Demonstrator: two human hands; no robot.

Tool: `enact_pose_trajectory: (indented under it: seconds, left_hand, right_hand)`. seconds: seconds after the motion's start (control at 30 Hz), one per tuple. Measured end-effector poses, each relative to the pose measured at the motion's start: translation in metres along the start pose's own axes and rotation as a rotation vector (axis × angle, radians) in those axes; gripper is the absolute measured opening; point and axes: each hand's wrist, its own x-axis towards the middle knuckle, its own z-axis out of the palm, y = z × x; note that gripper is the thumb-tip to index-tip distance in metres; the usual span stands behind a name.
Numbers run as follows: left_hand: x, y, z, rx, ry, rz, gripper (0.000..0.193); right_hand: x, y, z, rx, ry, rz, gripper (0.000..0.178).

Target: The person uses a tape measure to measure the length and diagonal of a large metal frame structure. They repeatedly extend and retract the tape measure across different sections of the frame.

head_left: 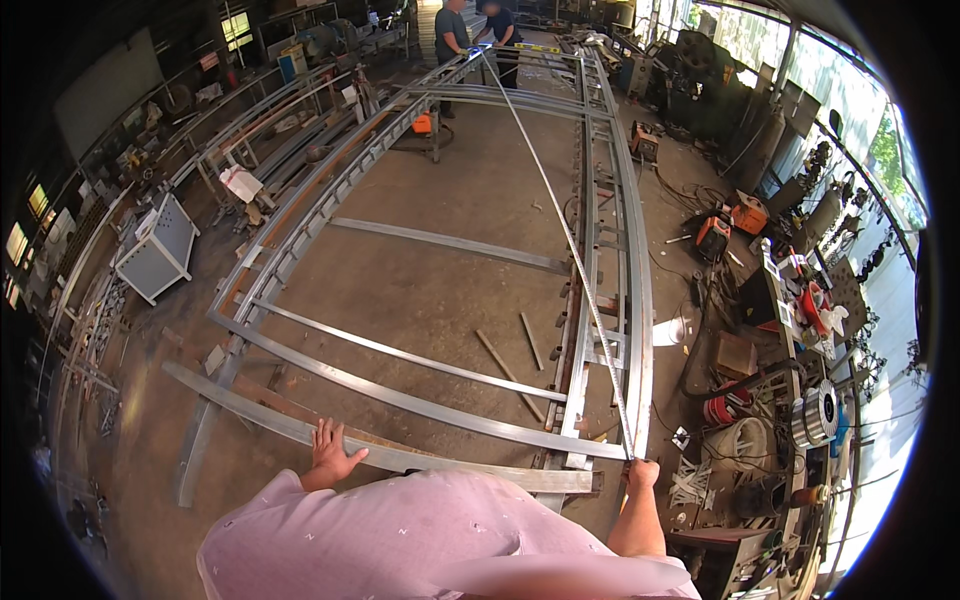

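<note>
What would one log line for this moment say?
left hand: flat on steel bar | right hand: pinching tape measure at frame corner | tape: stretched diagonally to two people at far end

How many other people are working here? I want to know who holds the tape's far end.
2: one person and a second person beside them, both at the frame's far end; others may be hidden.

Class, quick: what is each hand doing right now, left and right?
Left hand: open, fingers spread, resting flat on the near steel bar of the frame.
Right hand: closed on the end of the tape measure, which stretches across the frame.
</note>
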Motion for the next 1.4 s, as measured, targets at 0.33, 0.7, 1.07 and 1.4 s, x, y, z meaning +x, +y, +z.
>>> enact_pose_trajectory:
  seconds: [0.33,0.7,1.07,1.4]
  left_hand:
    - [-0.0001,0.0031,-0.0029,0.002,-0.012,-0.006,0.101]
    - [0.0001,0.0013,-0.0001,0.004,-0.005,-0.004,0.106]
    - [0.0008,0.003,-0.001,0.018,-0.014,-0.019,0.106]
    - [0.0011,0.0033,-0.0008,0.02,-0.003,-0.013,0.107]
  right_hand:
    - [0.0017,0.0024,0.0,0.01,-0.028,0.003,0.016]
    - [0.0021,0.003,-0.0002,0.04,-0.004,-0.005,0.012]
    - [0.0001,0.0,-0.0002,0.041,-0.01,0.004,0.012]
    - [-0.0001,-0.002,-0.0014,0.023,-0.018,0.023,0.012]
